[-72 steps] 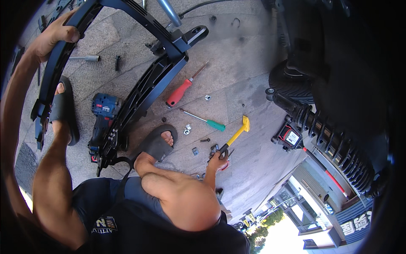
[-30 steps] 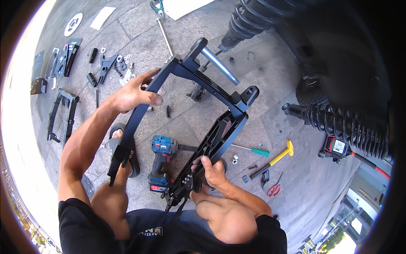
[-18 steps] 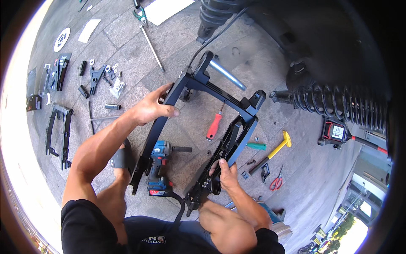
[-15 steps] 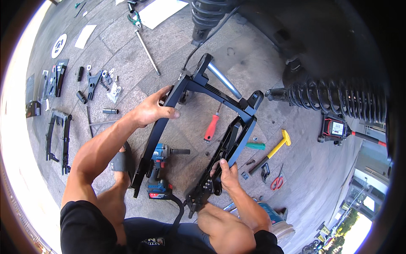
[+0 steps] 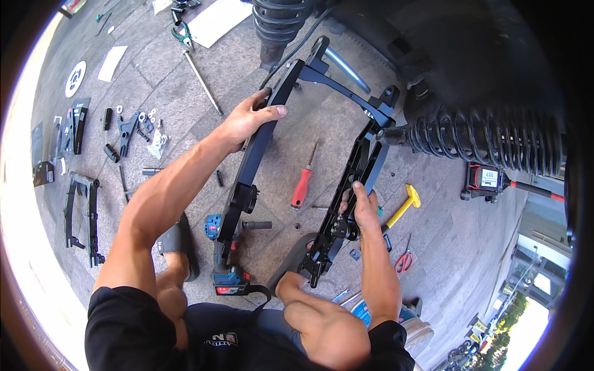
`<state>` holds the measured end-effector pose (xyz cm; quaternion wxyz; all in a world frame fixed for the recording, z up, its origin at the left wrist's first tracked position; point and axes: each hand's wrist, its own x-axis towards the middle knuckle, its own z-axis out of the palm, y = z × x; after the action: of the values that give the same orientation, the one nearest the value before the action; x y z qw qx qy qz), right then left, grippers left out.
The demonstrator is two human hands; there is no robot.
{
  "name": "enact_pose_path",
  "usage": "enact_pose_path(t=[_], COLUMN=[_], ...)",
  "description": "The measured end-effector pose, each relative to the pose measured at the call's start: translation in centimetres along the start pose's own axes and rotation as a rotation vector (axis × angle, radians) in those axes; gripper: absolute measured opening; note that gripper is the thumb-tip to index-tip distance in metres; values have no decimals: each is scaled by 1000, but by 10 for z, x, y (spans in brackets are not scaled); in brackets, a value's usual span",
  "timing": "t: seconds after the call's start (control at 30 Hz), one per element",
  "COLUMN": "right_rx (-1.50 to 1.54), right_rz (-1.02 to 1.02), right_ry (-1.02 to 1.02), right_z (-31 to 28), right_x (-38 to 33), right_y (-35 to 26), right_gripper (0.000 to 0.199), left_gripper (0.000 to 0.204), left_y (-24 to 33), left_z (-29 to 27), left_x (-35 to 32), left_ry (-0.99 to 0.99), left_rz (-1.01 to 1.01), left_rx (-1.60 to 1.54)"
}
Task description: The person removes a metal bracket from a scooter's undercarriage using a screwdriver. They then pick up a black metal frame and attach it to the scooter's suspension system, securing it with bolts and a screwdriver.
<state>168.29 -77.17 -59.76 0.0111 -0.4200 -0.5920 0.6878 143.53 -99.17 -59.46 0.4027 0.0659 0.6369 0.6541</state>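
Note:
Both my hands hold a black U-shaped swingarm (image 5: 263, 145) up off the paving, its crosspiece away from me and its two arms toward me. My left hand (image 5: 253, 120) is wrapped round the left arm near the crosspiece, thumb on top. My right hand (image 5: 362, 210) grips the right arm about midway. A silver tube (image 5: 348, 71) lies beyond the crosspiece between its two lugs. The right lug appears beside the lower end of a black coil-spring shock absorber (image 5: 489, 142); whether they touch I cannot tell. Another shock (image 5: 275, 25) hangs past the left end.
Underneath, a red-handled screwdriver (image 5: 301, 185) and a blue cordless impact wrench (image 5: 229, 272) lie on the paving. To the right are a yellow hammer (image 5: 408, 201), red-handled scissors (image 5: 404, 262) and a red jack (image 5: 486, 179). Leftward lie another black frame (image 5: 93, 216) and a white disc (image 5: 75, 79).
The swingarm has moved away from me and slightly right, both hands still on it. Its right lug has come close to the right shock's lower end.

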Motion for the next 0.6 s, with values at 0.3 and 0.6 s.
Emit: enact_pose_path(t=[0.3,0.6], right_rx=[-46,-35], right_rz=[-133,-166], right_ry=[-7,20], right_z=[-4,8], right_x=[12,13], right_y=[-15,-19], right_gripper=[36,37], left_gripper=[102,110], left_y=[-7,-4], left_z=[0,-2], left_x=[14,26], left_ry=[-39,7], left_rz=[128,186], left_rx=[-151,-191])
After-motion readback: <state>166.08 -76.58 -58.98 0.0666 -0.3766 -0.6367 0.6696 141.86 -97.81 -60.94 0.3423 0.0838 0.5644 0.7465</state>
